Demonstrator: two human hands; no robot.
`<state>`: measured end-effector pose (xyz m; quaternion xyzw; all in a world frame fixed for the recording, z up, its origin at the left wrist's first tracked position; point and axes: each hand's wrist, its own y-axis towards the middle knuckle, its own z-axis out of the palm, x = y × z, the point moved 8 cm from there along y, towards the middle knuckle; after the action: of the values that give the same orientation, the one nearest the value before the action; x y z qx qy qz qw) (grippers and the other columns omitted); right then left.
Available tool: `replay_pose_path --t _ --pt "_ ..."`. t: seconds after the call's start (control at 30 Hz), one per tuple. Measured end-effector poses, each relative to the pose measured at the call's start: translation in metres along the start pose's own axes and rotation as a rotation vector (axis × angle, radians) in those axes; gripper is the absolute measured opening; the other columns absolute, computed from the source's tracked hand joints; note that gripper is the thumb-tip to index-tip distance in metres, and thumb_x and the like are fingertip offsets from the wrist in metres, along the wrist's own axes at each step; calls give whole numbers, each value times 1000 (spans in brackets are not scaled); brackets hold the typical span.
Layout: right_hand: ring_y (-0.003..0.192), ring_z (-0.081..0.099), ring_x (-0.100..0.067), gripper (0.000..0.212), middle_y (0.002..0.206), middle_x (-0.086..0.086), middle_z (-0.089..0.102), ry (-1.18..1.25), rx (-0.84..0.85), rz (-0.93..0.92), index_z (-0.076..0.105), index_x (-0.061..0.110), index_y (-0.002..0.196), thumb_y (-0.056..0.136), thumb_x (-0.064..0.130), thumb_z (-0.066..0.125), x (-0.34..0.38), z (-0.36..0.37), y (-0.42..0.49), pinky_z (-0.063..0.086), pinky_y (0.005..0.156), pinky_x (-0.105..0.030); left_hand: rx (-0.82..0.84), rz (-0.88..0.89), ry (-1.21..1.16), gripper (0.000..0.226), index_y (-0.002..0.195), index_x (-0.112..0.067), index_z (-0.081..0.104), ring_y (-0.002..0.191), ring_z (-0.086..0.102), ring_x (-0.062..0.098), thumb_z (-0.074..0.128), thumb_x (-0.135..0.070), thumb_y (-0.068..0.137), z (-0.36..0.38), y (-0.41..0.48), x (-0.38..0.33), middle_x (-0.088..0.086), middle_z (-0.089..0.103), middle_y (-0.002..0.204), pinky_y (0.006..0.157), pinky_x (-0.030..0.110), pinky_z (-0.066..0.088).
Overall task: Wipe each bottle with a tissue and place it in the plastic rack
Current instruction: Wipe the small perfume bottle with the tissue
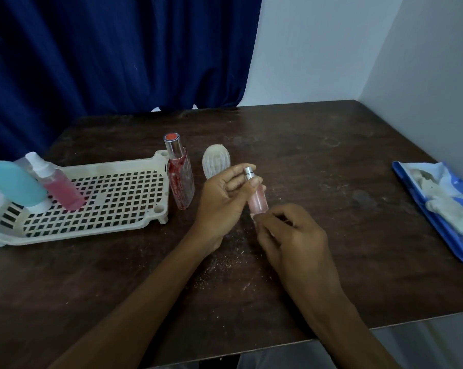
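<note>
A small pink bottle [257, 199] with a silver top is held tilted above the table's middle. My left hand [225, 198] pinches its neck near the silver top. My right hand [291, 233] curls round its base; no tissue shows in either hand. The cream plastic rack [161, 209] lies at the left and holds a pink spray bottle [60, 187] and a blue bottle [14, 183], both leaning. A clear bottle with red print and a red-topped silver cap [179, 171] stands just right of the rack. A white ribbed bottle [216, 162] stands behind my left hand.
A blue tissue pack [438, 219] with crumpled white tissues on it lies at the table's right edge. The dark wooden table [331, 169] meets a white wall on the right and a blue curtain [105, 54] behind. Fine crumbs dot the table near my wrists.
</note>
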<state>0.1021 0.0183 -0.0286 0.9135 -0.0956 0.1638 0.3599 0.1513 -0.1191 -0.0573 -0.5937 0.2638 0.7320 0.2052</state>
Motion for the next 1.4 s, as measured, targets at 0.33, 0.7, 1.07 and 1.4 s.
replay_pose_path --t 0.33,0.7,1.07,1.4 --pt "77 61 -8 16 92 1 67 87 -44 124 76 11 99 85 4 74 -22 -11 -8 45 72 -11 66 -56 -147 30 125 -2 60 104 73 27 60 -7 95 1 1 4 14 74 109 86 38 60" --pt "82 62 -10 16 95 -1 68 71 -67 90 77 9 98 84 3 74 -21 -9 -7 44 77 -9 119 -45 -136 28 129 -1 56 105 71 27 52 -5 101 3 3 5 12 71 108 91 38 58" --pt "84 63 -10 16 96 -2 68 65 -104 43 77 8 99 84 4 74 -7 -6 -3 47 76 -14 135 -43 -160 28 128 -4 58 105 71 27 53 -5 101 4 2 4 10 71 107 89 36 58" --pt "86 63 -12 18 98 -2 68 52 -120 28 76 9 102 85 3 74 -2 -5 12 47 75 -14 148 -48 -187 29 129 -2 57 105 71 25 52 -4 101 5 1 3 12 70 109 87 32 58"
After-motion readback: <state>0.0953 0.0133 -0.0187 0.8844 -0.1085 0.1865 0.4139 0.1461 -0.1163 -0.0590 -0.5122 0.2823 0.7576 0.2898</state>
